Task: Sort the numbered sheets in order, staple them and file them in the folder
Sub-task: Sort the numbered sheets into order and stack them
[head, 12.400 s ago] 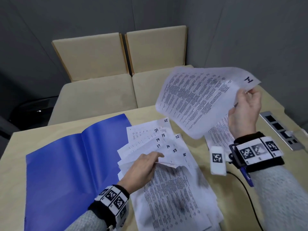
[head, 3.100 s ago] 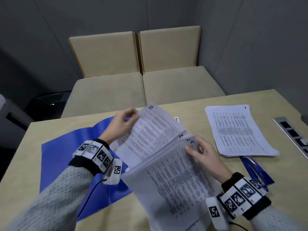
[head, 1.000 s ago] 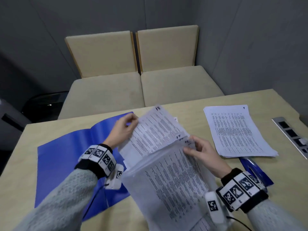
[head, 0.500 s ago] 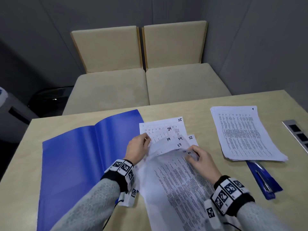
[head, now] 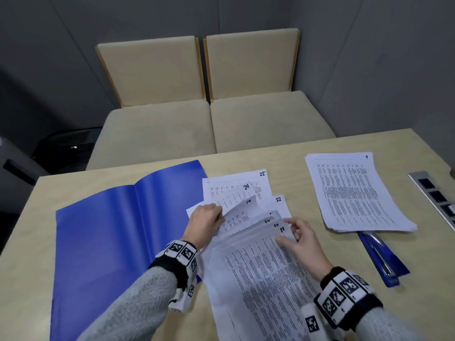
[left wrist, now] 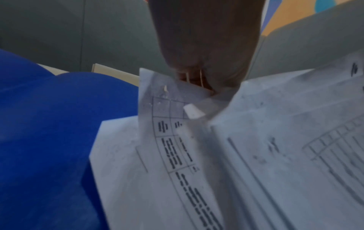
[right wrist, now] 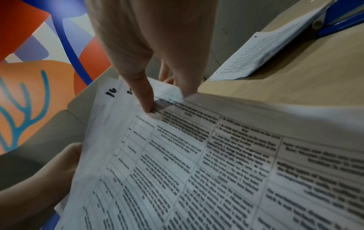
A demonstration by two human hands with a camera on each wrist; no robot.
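Loose numbered sheets (head: 248,210) lie fanned at the table's middle, with corners 25, 24, 19, 22 and 11 readable. My left hand (head: 219,217) pinches the left edge of the fan, and sheet 19 curls up beside it; the left wrist view shows the fingers (left wrist: 199,74) closed on a paper corner. My right hand (head: 286,230) pinches the top right corner of sheet 11 (head: 270,279), thumb on top. The open blue folder (head: 110,230) lies flat to the left. A tidy stack topped by sheet 1 (head: 354,193) sits at the right, over a blue stapler (head: 380,260).
A socket strip (head: 435,198) is set into the table at the right edge. Two beige chairs (head: 209,119) stand against the far side of the table (head: 295,153). A black bin (head: 66,146) sits on the floor at far left.
The sheets that both hands held raised a second ago have come down onto the table. My left hand has moved to the fan's left edge, and the right now pinches sheet 11's corner.
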